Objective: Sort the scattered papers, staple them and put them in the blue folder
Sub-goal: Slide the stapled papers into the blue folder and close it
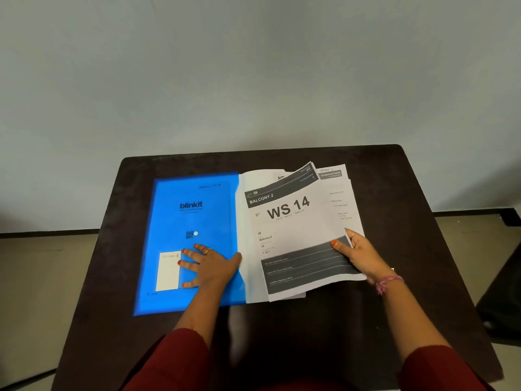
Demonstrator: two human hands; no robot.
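Note:
A blue folder printed "blinkit" lies flat on the left half of the dark table, with a white label near its front left corner. My left hand presses flat on the folder's lower part, fingers spread. To the right lies a pile of printed papers, fanned and askew; the top sheet reads "WS 14" and "BALCONY 2". My right hand pinches the top sheet at its right edge, thumb on top. The papers' left edge overlaps the folder's right edge. No stapler is visible.
The table stands against a pale wall. Light floor shows on both sides. A dark object sits on the floor at the far right.

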